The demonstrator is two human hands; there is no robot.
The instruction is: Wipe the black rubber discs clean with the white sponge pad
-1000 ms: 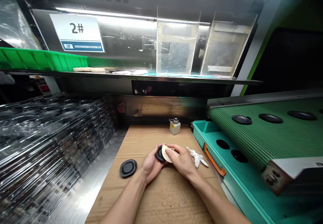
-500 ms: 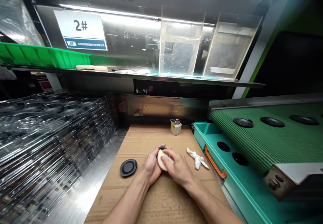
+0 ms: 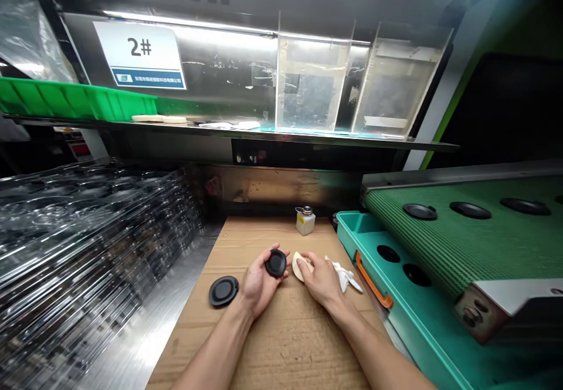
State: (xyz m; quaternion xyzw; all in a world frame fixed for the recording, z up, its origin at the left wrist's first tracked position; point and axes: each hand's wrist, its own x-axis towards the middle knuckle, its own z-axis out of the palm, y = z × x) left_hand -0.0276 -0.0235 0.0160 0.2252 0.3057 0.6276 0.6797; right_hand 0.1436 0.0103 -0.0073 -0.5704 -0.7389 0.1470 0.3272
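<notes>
A small round black disc (image 3: 276,263) rests in my left hand (image 3: 259,284), held by its rim with the dished face towards me. My right hand (image 3: 322,278) grips a cream-coloured round pad (image 3: 299,265), which looks like a sponge, a little to the right of the disc and apart from it. Left of my hands, a larger black round lid-like part (image 3: 223,291) lies on the cardboard (image 3: 290,343). Partly behind my right hand is a crumpled white cloth or glove (image 3: 347,277). Farther back stands a small whitish bottle (image 3: 305,221) with a metal top.
A teal bin (image 3: 402,314) with black discs in it sits at the right, below a green conveyor belt (image 3: 461,243) carrying several black parts. Stacked clear plastic trays (image 3: 101,220) fill the left side. A metal shelf (image 3: 281,135) crosses ahead, bearing a green crate (image 3: 79,99).
My right hand has drawn the cream pad off the black disc and moved right, towards the white cloth. The disc's face now shows in my left hand.
</notes>
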